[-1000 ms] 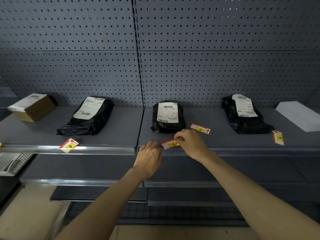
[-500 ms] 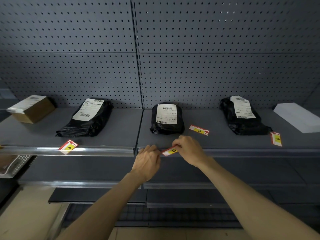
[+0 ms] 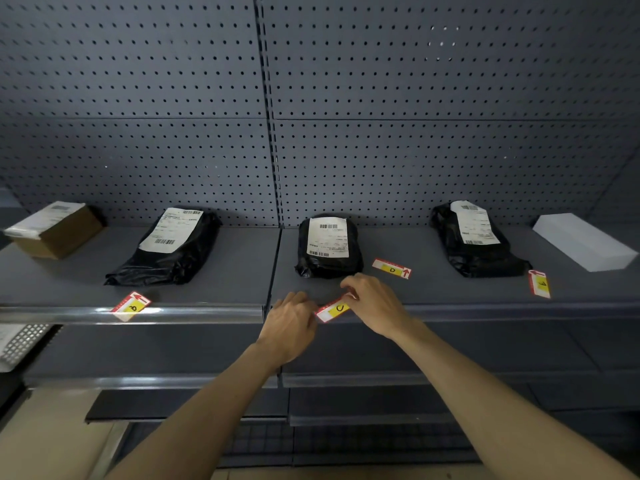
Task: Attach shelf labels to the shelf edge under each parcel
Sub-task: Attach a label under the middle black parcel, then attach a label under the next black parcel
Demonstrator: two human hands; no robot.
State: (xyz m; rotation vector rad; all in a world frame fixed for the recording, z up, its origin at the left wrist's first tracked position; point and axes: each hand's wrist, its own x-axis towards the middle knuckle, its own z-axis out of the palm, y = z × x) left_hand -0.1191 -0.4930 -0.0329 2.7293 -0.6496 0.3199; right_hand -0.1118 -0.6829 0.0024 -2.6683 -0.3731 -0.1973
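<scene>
A red, white and yellow shelf label point(image 3: 332, 309) sits tilted against the front shelf edge point(image 3: 485, 311), just below the middle black parcel point(image 3: 328, 247). My right hand point(image 3: 375, 306) pinches its right end. My left hand point(image 3: 289, 322) is curled at its left end, fingers pressing on the edge. Another label point(image 3: 391, 268) lies flat to the right of the middle parcel. A third label point(image 3: 131, 305) overhangs the edge below the left black parcel point(image 3: 169, 247). A fourth label point(image 3: 539, 284) lies beside the right black parcel point(image 3: 474, 239).
A brown cardboard box point(image 3: 57, 228) stands at the far left of the shelf and a white box point(image 3: 583, 240) at the far right. Grey pegboard point(image 3: 311, 116) backs the shelf. Lower shelves point(image 3: 346, 379) sit under my arms. A perforated white tray point(image 3: 20, 342) shows at the left.
Both hands and the held label have dropped slightly from above the shelf surface down onto the front edge. The label has tipped more steeply. Parcels and the other labels stay put.
</scene>
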